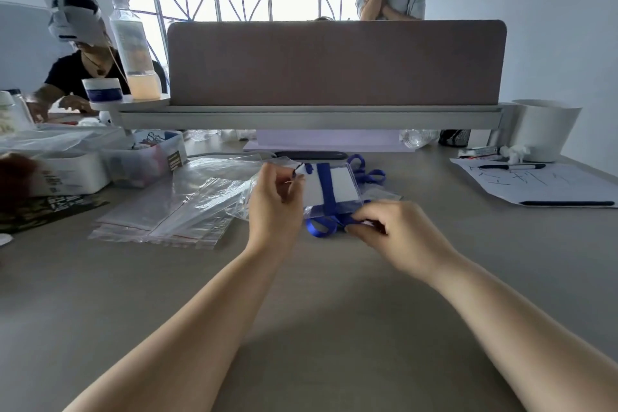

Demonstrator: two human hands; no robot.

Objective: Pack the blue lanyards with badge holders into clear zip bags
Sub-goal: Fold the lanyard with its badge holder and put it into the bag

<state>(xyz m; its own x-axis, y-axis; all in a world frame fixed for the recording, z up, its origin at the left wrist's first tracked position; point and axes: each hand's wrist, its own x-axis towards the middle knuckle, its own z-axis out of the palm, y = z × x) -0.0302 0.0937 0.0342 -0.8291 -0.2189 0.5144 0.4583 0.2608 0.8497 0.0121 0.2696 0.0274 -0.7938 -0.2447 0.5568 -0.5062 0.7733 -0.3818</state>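
A clear badge holder (344,186) with a white card lies on the desk, a blue lanyard (326,192) wrapped across it. My left hand (276,202) pinches the holder's left edge together with a clear zip bag (242,197). At the holder's near edge my right hand (391,232) pinches the loose loops of the blue lanyard. More blue lanyard loops (366,172) lie just behind the holder.
A stack of clear zip bags (160,217) lies left of my hands. White and clear storage boxes (77,174) stand at far left. Paper with pens (541,182) and a white bin (543,129) sit at right. A divider panel (334,63) closes the back; two people are beyond it.
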